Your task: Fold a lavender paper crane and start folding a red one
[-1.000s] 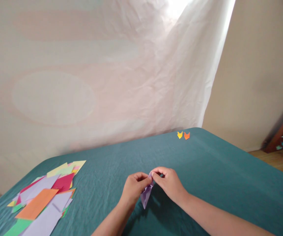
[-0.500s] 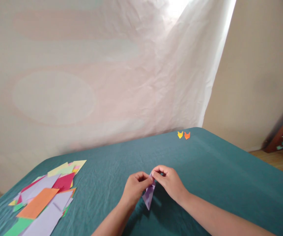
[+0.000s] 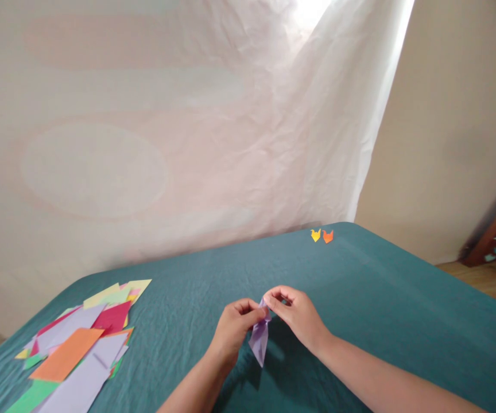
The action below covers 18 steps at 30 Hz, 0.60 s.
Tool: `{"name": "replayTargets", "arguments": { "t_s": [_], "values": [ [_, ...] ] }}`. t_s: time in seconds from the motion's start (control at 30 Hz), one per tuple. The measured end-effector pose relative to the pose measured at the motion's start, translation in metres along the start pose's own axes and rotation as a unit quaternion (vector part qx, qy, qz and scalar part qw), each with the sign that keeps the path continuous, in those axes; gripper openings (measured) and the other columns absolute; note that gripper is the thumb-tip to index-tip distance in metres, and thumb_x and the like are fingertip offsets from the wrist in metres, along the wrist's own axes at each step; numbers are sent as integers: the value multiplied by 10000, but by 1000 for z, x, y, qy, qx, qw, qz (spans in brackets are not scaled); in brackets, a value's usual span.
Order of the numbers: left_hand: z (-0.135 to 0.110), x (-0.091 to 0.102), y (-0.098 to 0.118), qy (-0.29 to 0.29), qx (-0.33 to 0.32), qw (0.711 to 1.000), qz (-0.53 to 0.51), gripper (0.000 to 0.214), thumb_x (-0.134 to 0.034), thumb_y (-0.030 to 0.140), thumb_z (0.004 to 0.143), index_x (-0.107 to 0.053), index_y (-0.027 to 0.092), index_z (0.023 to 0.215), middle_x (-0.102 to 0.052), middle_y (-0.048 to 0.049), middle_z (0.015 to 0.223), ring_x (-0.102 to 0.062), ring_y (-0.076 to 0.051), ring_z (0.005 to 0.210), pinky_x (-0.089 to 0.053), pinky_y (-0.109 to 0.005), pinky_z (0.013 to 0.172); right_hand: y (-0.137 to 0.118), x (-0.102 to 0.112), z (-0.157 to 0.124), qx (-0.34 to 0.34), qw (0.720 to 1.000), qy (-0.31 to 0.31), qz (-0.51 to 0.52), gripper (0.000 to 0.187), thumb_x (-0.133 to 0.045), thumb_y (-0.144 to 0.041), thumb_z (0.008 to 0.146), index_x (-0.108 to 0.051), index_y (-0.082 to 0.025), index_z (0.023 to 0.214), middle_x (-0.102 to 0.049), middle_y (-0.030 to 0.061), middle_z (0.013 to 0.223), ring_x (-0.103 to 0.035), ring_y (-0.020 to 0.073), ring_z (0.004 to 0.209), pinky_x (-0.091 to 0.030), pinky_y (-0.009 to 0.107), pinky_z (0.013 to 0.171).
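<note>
A small folded lilac paper piece [image 3: 259, 341] hangs point-down between my two hands, just above the teal tablecloth [image 3: 360, 298]. My left hand [image 3: 233, 331] pinches its upper left side with curled fingers. My right hand [image 3: 297, 318] pinches the top tip from the right, thumb and forefinger pressed together. The top of the paper is partly hidden by my fingertips.
A loose pile of coloured paper sheets [image 3: 76, 344] lies at the left of the table. Two small folded paper figures, a yellow one [image 3: 315, 235] and an orange one [image 3: 328, 236], stand near the far edge. A white sheet hangs behind the table.
Both hands have risen slightly with the lilac paper, and its lower point has swung a little to the right. Nothing else moved.
</note>
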State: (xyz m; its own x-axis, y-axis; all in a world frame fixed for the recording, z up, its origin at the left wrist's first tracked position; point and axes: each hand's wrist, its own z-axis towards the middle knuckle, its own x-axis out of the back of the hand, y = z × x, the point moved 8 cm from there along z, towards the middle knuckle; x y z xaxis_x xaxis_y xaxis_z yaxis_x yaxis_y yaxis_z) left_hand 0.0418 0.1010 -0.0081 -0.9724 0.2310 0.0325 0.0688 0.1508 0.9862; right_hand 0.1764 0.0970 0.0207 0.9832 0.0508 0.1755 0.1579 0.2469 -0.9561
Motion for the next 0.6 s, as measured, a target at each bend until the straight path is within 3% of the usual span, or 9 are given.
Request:
{"name": "replayTargets", "arguments": {
  "t_s": [0.33, 0.5, 0.6],
  "values": [
    [-1, -7, 2, -20, 10, 999, 39, 306, -742, 424, 595, -646, 134, 605, -583, -9, 567, -449, -94, 506, -312, -206, 512, 3, -3, 0, -6, 1000, -2, 2, 207, -525, -299, 818, -640, -167, 708, -635, -1, 673, -575, 136, 650, -427, 209, 589],
    [1, -2, 2, -3, 0, 1000, 25, 282, -743, 396, 600, -634, 136, 597, -561, 7, 544, -444, -90, 501, -312, -202, 513, 3, -4, 2, 1, 1000, -23, 15, 281, -497, -364, 858, -669, -165, 760, -659, 13, 711, -591, 144, 680, -439, 222, 627],
    [1, 1, 2, 6, -16, 1000, 11, 230, -731, 338, 626, -632, 132, 603, -551, 15, 529, -432, -83, 498, -308, -198, 514, 4, -4, 2, -4, 999, -39, 10, 233, -562, -360, 825, -688, -166, 803, -689, 23, 760, -615, 162, 731, -450, 238, 675]
  ]
}}
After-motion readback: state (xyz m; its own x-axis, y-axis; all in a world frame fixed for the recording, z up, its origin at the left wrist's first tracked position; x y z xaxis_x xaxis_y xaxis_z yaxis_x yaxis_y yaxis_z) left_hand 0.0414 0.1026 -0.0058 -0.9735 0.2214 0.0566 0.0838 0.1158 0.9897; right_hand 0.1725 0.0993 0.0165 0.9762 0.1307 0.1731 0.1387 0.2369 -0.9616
